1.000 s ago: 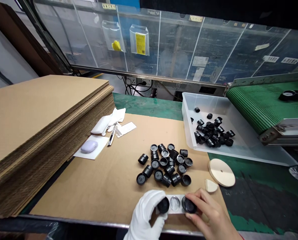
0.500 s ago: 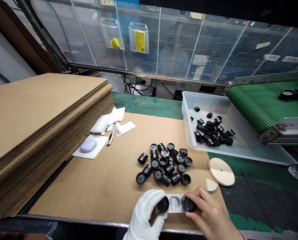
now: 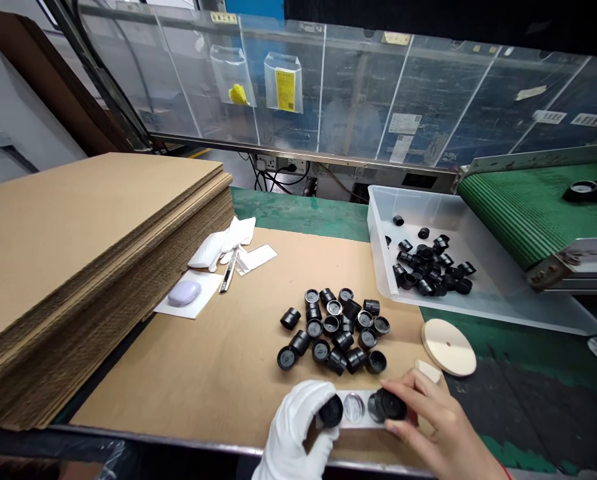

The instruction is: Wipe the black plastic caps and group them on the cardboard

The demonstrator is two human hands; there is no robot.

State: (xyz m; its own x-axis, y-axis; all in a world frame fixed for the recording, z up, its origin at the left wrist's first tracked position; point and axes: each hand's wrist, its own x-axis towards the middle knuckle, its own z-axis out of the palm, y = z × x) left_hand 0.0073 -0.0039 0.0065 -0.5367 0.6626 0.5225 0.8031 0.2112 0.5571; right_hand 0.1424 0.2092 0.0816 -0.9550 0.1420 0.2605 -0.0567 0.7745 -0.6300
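Note:
My left hand (image 3: pixel 295 430), in a white glove, pinches a black cap (image 3: pixel 331 410) at the left end of a small white strip (image 3: pixel 354 408) with a clear round dome in its middle. My bare right hand (image 3: pixel 441 430) grips another black cap (image 3: pixel 391 404) at the strip's right end, slightly lifted and tilted. Both hands are at the near edge of a brown cardboard sheet (image 3: pixel 203 373). A pile of several black caps (image 3: pixel 335 327) lies just beyond the strip.
A clear plastic bin (image 3: pixel 483 303) with more black caps stands at right, beside a green conveyor belt (image 3: pixel 523 207). A tall stack of cardboard sheets (image 3: pixel 78 240) fills the left. A wooden disc (image 3: pixel 448 347), a lilac case (image 3: pixel 184 293) and white gloves (image 3: pixel 223 243) lie nearby.
My right hand has raised and tilted its black cap at the strip's right end. The left hand holds its cap in the same place.

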